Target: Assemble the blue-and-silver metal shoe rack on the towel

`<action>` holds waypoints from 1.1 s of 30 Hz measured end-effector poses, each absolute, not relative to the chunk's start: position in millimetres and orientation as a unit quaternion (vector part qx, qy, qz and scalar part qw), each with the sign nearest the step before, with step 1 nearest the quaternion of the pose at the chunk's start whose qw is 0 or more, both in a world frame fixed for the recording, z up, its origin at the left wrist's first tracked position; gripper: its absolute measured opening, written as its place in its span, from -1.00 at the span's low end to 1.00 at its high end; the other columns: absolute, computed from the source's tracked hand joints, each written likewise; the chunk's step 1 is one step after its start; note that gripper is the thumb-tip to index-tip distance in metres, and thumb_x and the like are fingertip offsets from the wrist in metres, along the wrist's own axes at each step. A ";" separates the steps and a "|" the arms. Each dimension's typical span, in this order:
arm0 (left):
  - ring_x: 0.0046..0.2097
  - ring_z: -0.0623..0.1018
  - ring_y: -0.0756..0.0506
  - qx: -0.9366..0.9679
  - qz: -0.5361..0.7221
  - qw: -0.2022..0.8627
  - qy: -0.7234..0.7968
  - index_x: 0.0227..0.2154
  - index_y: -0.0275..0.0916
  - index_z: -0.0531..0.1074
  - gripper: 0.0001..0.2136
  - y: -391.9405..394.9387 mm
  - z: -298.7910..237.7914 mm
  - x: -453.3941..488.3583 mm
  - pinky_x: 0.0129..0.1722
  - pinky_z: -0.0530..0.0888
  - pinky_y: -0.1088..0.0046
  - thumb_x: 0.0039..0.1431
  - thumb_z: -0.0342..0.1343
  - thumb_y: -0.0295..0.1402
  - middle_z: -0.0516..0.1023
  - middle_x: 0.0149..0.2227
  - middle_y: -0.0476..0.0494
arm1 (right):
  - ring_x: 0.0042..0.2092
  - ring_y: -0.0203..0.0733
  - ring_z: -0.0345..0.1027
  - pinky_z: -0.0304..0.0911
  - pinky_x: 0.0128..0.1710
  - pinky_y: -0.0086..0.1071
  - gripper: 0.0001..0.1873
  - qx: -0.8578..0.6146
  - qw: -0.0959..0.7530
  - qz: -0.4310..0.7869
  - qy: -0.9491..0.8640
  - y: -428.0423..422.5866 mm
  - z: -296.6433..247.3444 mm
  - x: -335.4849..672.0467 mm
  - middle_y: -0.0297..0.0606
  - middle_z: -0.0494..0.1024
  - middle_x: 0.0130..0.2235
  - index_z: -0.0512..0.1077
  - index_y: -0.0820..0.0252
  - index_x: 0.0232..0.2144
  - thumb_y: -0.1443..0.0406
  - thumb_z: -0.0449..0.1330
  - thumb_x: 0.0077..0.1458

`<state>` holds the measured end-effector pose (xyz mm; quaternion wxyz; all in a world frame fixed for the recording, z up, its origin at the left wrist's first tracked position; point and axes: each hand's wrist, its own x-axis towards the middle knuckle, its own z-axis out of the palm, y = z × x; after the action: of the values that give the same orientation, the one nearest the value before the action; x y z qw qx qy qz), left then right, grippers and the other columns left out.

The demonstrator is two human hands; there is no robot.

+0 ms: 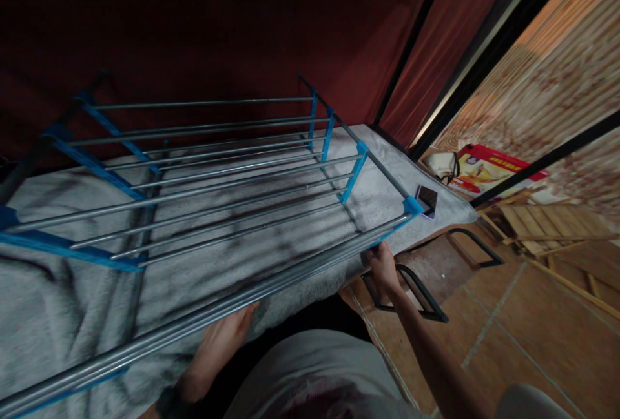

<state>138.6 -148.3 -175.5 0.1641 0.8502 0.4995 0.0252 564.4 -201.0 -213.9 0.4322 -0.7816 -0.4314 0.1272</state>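
A rack of grey metal tubes with blue plastic connectors spans the view, resting over a grey blanket. My right hand grips the rack low at its front right corner, just under the front tubes, with its fingers partly hidden. Below the middle of the same front tubes is my left hand. The rack covers its fingertips, so I cannot tell whether they hold a tube or lie on the blanket.
A phone or small tablet lies at the blanket's right end. Beyond it are a red and yellow box and a wooden slatted piece. A black-framed item stands on the tiled floor. Dark red panels rise behind the rack.
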 end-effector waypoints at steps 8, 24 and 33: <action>-0.04 0.64 -0.31 0.848 0.019 0.174 0.501 -0.08 -0.20 0.56 -0.61 -150.1 -175.5 143.1 -0.02 0.52 0.18 0.39 -0.19 -0.27 0.67 -0.08 -0.22 | -0.25 -0.07 0.30 0.24 -0.14 -0.16 -0.77 -0.792 0.425 0.118 -0.423 -197.2 -215.4 562.5 -0.25 0.40 -0.29 0.27 0.11 -0.28 0.21 0.10 -0.05; 0.01 0.61 -0.25 0.859 0.007 0.128 0.495 0.02 -0.18 0.51 -0.62 -153.9 -176.5 147.7 0.04 0.50 0.24 0.40 -0.22 -0.37 0.66 -0.08 -0.15 | -0.28 0.04 0.37 0.19 -0.27 -0.22 -0.63 -0.834 0.374 0.116 -0.388 -199.1 -198.5 556.8 -0.14 0.50 -0.36 0.36 0.08 -0.35 -0.01 -0.07 0.17; -0.04 0.63 -0.22 0.848 0.074 0.137 0.507 0.03 -0.16 0.48 -0.66 -168.7 -182.7 144.1 0.01 0.50 0.24 0.43 -0.18 -0.31 0.66 -0.11 -0.18 | -0.22 0.12 0.42 0.20 -0.26 -0.19 -0.45 -0.845 0.323 0.122 -0.408 -200.8 -186.5 556.3 0.00 0.55 -0.29 0.42 0.16 -0.25 -0.11 -0.15 0.19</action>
<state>144.1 -168.7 -182.7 0.1374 0.8478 0.5069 0.0737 556.3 -200.8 -186.5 0.3226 -0.8453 -0.4080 0.1221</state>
